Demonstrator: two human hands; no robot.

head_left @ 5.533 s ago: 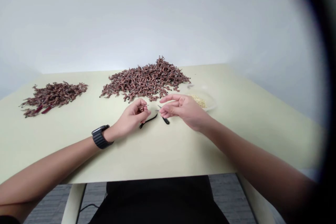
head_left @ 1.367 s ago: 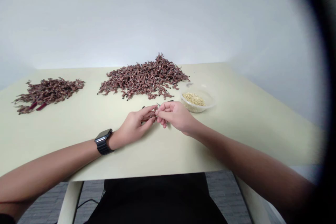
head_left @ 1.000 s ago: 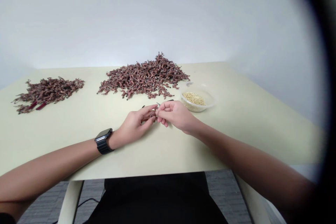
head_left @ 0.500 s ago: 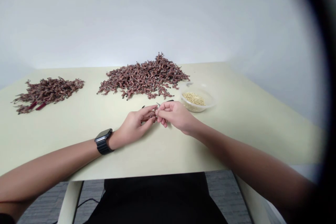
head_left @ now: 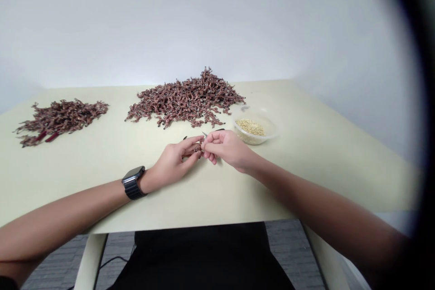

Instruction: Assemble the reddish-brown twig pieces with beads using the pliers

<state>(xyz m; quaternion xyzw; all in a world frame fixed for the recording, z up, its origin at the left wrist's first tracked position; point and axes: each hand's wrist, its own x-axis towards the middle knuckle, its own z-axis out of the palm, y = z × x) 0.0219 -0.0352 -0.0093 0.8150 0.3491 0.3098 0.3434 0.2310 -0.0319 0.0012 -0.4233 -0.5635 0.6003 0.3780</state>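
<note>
Brown piece (head_left: 197,148) — between left hand's (head_left: 176,159) thumb and fingers.

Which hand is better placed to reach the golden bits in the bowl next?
Probably the right hand: it is beside the bowl of golden bits, while the left hand lies farther off, seemingly holding a brown piece. A pointed metal tip at the right hand may need minding.

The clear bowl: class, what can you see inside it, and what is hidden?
Inside the clear bowl is a heap of small yellow pieces, lying mostly toward its left. Whatever lies beneath the heap's surface is covered.
</note>
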